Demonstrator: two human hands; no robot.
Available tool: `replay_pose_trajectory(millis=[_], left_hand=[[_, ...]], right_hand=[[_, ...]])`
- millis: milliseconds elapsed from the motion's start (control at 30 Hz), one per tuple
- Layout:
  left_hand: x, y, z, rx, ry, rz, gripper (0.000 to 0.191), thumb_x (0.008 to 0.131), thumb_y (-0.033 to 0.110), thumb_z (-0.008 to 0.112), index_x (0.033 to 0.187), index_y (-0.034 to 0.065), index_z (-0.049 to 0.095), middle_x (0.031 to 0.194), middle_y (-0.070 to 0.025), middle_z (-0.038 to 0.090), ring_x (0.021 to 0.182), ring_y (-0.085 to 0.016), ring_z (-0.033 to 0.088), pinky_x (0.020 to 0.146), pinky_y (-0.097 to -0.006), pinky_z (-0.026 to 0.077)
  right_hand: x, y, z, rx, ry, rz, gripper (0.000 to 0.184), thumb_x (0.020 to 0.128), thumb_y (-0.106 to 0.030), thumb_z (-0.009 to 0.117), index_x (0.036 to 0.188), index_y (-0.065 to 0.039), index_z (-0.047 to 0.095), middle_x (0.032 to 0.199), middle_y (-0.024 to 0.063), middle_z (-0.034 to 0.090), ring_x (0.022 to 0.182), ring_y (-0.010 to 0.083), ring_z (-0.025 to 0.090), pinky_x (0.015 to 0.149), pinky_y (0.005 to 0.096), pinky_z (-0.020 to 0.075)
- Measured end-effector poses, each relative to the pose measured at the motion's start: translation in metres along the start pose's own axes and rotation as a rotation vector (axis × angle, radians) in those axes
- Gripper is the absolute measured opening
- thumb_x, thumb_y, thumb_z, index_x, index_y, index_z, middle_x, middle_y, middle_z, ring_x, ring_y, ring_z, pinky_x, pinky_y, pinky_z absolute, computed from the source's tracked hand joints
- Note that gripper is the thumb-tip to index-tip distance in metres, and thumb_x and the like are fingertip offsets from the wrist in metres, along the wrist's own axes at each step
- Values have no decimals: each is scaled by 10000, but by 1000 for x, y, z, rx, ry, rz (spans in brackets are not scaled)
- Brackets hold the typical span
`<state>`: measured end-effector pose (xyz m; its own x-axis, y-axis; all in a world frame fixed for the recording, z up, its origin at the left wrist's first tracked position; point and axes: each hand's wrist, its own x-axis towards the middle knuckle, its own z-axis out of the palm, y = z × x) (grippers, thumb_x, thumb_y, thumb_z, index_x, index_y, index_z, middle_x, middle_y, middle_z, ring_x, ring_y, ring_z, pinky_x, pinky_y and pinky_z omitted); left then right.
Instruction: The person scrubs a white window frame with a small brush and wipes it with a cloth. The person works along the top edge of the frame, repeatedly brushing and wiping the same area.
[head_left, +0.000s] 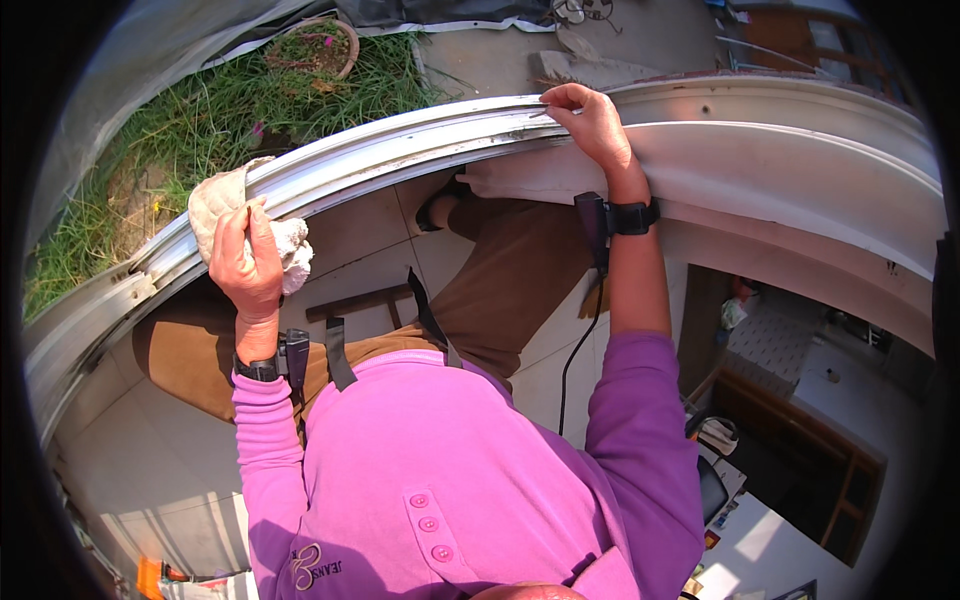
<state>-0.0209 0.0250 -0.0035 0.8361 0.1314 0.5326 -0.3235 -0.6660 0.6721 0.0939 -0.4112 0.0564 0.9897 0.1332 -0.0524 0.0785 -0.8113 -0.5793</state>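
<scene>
A white metal door or window frame (405, 139) with long grooves curves across the view before me. My left hand (246, 259) is at its left part, thumb and fingertips pinched together, with a quilted beige cloth (215, 206) bunched in it and draped over the rail. White fluffy fabric (294, 251) shows beside the fingers. Farther right, my right hand (592, 127) reaches to the grooves where a white panel begins. Its thumb and forefinger pinch a thin dark sliver (538, 115), too small to identify. Dark dirt marks the groove just below that hand.
Beyond the frame are grass (322, 105), a potted plant (315, 52) and plastic sheeting (150, 75). A wide white panel (780, 161) runs to the right. A dark wooden piece (360, 301) lies on the tiled floor (360, 225). A black cable (574, 360) hangs from my right wrist device.
</scene>
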Motion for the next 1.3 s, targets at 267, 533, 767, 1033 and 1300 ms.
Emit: replay_pose_trajectory(millis=[267,533,767,1033,1300], left_hand=[[-1,0,0,55,-6,2,91,939,-10,626,993,-33,694,885,-134,696,780,-281,661,735,-347,538],[1,4,2,67,8,-24,109,956,9,617,1001,-24,710,869,-103,703,742,-212,670,704,-321,533],[0,3,2,73,6,-45,118,961,22,614,1001,-18,717,865,-92,707,715,-194,674,684,-308,531],[-2,1,2,99,-3,-34,95,943,0,626,994,-28,701,894,-112,716,766,-237,673,713,-327,544],[-1,1,2,113,0,-22,91,941,2,627,990,-29,697,885,-117,709,762,-252,673,713,-334,542]], right_hand=[[19,17,-1,137,-265,29,214,837,-33,682,1045,-7,723,886,56,716,846,131,660,800,291,533],[16,9,-2,-336,-295,-151,106,840,-91,688,914,-43,744,961,95,717,910,266,677,855,348,530],[-4,8,-5,-368,-51,-267,94,846,-99,682,899,-70,754,896,91,681,930,293,653,837,383,528],[-15,-1,-4,-387,-99,-333,98,854,-72,659,892,-70,750,891,97,682,923,303,642,835,390,525],[-2,-12,4,-411,-180,-297,107,810,-68,649,854,-39,742,867,120,688,901,316,648,823,388,528]])
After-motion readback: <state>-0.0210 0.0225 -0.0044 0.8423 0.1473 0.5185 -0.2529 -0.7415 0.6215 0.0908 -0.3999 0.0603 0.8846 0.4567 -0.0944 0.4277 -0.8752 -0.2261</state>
